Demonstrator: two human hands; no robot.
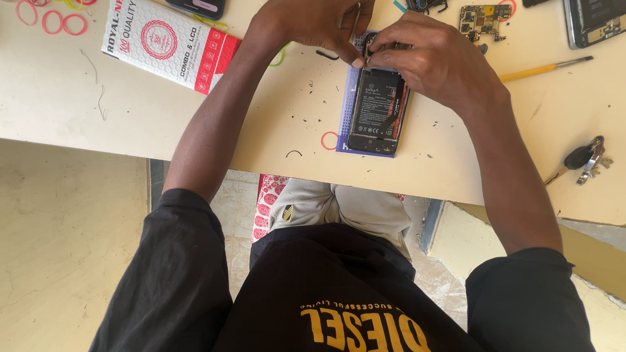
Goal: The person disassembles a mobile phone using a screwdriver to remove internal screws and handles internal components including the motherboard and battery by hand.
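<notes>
Cream worktop, littered with black specks: an opened phone lies at centre on a blue pad. Left hand and right hand pinch at its far end. Padded envelope left, brush and keys right, circuit board beyond.

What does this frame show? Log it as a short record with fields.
setting: cream table, seen from above
left hand: on top end of opened phone, holds thin tool, kind unclear
right hand: fingers on phone's top end
under phone: blue mat
nearby: white-red packet, circuit board, brush, keys, rubber bands
</notes>
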